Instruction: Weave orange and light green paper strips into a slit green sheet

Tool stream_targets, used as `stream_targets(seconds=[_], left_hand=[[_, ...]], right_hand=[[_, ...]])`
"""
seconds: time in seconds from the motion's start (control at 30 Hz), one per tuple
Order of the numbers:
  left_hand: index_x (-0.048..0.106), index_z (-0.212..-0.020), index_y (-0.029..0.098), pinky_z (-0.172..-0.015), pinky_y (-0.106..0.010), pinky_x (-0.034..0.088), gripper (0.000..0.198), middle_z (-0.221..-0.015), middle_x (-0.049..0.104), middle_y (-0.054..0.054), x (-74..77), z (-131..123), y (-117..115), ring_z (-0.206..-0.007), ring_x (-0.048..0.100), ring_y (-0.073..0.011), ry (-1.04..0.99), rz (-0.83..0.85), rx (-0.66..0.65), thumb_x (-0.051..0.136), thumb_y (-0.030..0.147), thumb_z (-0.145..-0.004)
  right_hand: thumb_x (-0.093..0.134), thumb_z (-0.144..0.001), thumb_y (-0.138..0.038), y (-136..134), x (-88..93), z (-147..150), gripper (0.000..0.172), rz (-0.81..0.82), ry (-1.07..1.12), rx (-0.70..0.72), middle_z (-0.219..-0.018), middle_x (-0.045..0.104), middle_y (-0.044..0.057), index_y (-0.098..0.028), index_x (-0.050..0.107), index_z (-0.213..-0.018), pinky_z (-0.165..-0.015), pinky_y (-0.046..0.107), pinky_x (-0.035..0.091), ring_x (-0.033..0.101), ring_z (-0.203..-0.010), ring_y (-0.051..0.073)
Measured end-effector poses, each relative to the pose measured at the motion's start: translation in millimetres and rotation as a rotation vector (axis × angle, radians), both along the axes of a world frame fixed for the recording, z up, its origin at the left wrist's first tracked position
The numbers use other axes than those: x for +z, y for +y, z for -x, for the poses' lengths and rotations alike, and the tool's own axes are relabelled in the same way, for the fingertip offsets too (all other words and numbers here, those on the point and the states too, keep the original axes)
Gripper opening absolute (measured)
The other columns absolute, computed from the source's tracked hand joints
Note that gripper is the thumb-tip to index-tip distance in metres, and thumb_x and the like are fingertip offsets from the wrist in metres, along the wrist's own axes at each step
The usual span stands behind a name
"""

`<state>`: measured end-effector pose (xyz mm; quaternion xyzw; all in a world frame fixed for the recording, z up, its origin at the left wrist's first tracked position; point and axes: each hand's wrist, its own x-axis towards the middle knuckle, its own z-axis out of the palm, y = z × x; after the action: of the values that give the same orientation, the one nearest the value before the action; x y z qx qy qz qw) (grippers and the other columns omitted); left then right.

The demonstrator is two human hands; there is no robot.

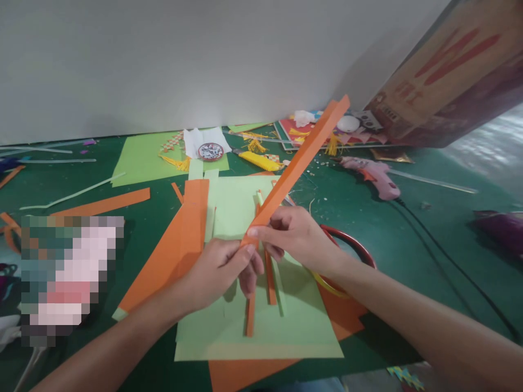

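Between both hands I hold an orange paper strip (302, 158), creased lengthwise and slanting up to the right. My left hand (232, 267) pinches its lower end between thumb and fingers. Just above, my right hand (294, 234) is closed on the same strip, thumb on top. Under the hands lies a light green paper sheet (302, 321). On it are narrow orange strips (270, 277) and a thin green strip (279, 288), partly hidden by my fingers. Left of my left hand rests a larger orange sheet (167, 261).
A pink glue gun (373, 173) with a black cord lies at the right. Behind the sheet are a yellow utility knife (259, 160) and a round patterned piece (211, 152). A red ring (355, 239) sits beside my right forearm. A pixelated pink object (77, 272) is at the left.
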<state>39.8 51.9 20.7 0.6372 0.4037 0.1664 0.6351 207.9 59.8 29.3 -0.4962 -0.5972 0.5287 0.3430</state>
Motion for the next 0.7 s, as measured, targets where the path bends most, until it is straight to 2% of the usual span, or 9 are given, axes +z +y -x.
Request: stream_targets(seconds=[0.1,0.27,0.4,0.53,0.63,0.7], left_hand=[[0.057,-0.071,0.015,-0.052,-0.02,0.043,0.031,-0.054,0.06,0.002,-1.2,0.5,0.3,-0.048,0.057,-0.0089,-0.019,-0.023,-0.018,0.033,0.021,-0.091],[0.055,-0.055,0.016,-0.067,-0.022,0.047,0.044,-0.052,0.06,-0.002,-0.4,0.1,1.0,-0.066,0.062,-0.0131,-0.014,-0.093,-0.036,0.032,0.024,-0.092],[0.055,-0.055,0.016,-0.057,-0.022,0.046,0.045,-0.052,0.061,0.0,0.8,-0.6,0.7,-0.052,0.058,-0.0109,0.036,-0.076,-0.003,0.033,0.029,-0.092],[0.056,-0.055,0.015,-0.059,-0.022,0.046,0.044,-0.055,0.061,-0.001,0.6,0.0,0.3,-0.054,0.06,-0.0108,0.016,-0.066,-0.023,0.033,0.026,-0.091],[0.061,-0.069,0.015,-0.056,-0.022,0.045,0.037,-0.054,0.061,0.0,0.4,1.1,0.4,-0.054,0.06,-0.0117,0.018,-0.062,-0.028,0.034,0.028,-0.091],[0.061,-0.069,0.015,-0.053,-0.022,0.044,0.038,-0.054,0.062,-0.001,0.3,1.4,0.7,-0.054,0.059,-0.0125,0.026,-0.075,-0.021,0.035,0.032,-0.091]], right_hand=[[0.069,-0.07,-0.044,0.2,0.2,0.2,0.04,0.008,0.024,-0.021,-0.037,0.048,-0.004,-0.017,0.046,-0.052,-0.037,0.021,0.028,0.041,-0.034,0.006],[0.066,-0.072,-0.047,0.7,0.6,-0.7,0.04,0.007,0.017,-0.032,-0.037,0.048,-0.004,-0.017,0.047,-0.053,-0.038,0.021,0.029,0.041,-0.034,0.006],[0.065,-0.073,-0.046,1.4,0.1,-2.7,0.039,-0.024,-0.01,-0.029,-0.036,0.048,-0.004,-0.017,0.046,-0.055,-0.039,0.021,0.029,0.041,-0.033,0.006],[0.066,-0.073,-0.047,1.6,-1.0,-3.8,0.041,-0.018,0.013,-0.036,-0.036,0.048,-0.004,-0.018,0.044,-0.054,-0.038,0.021,0.029,0.041,-0.033,0.006],[0.066,-0.072,-0.047,1.9,-0.7,-3.6,0.041,-0.006,0.023,-0.034,-0.036,0.047,-0.005,-0.018,0.043,-0.053,-0.038,0.021,0.029,0.04,-0.033,0.006],[0.066,-0.072,-0.046,2.0,0.2,-3.0,0.04,0.02,0.017,-0.007,-0.038,0.049,-0.004,-0.017,0.046,-0.054,-0.038,0.02,0.03,0.041,-0.034,0.006]])
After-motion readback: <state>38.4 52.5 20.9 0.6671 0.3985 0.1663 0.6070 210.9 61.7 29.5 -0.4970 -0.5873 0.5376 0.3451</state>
